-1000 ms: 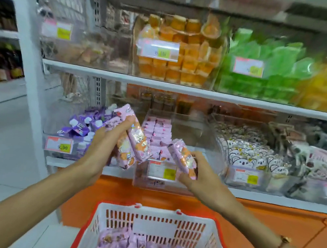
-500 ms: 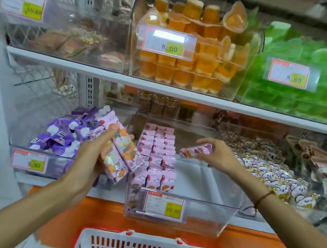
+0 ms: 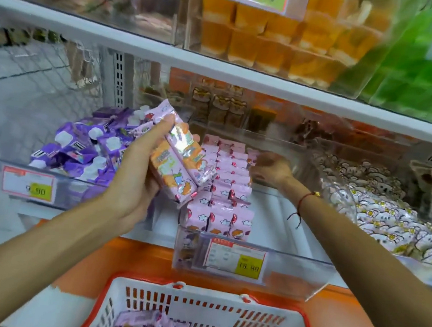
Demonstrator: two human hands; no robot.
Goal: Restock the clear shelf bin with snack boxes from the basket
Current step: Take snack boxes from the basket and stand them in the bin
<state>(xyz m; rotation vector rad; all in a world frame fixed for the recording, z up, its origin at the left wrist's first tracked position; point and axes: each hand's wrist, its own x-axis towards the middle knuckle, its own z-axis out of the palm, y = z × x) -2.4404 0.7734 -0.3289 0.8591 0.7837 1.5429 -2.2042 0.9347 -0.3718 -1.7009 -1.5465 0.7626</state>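
Left hand: the left hand (image 3: 131, 181) grips a small stack of pink snack boxes (image 3: 181, 160), fingers wrapped round them, held just above the near-left corner of the clear shelf bin (image 3: 304, 274).
Right hand: the right hand (image 3: 271, 168) reaches deep into the bin at about 1 o'clock from the stack; its fingertips touch the far end of the box rows (image 3: 230, 185). Whether it pinches a box there I cannot tell.
Progress: the left half of the bin holds neat rows of pink boxes; the right half shows bare floor, so roughly half appears left to fill.
Supply: the red-and-white basket (image 3: 203, 312) at 6 o'clock has more boxes in it.
Edges: the upper shelf board (image 3: 219, 66) overhangs the bin's back at 12 o'clock; the bin's front wall with its price tag (image 3: 236, 259) stands between basket and rows.
Open room: widest at 3 o'clock inside the bin, beside the rows. The purple packet bin (image 3: 79, 147) crowds the 9 o'clock side.
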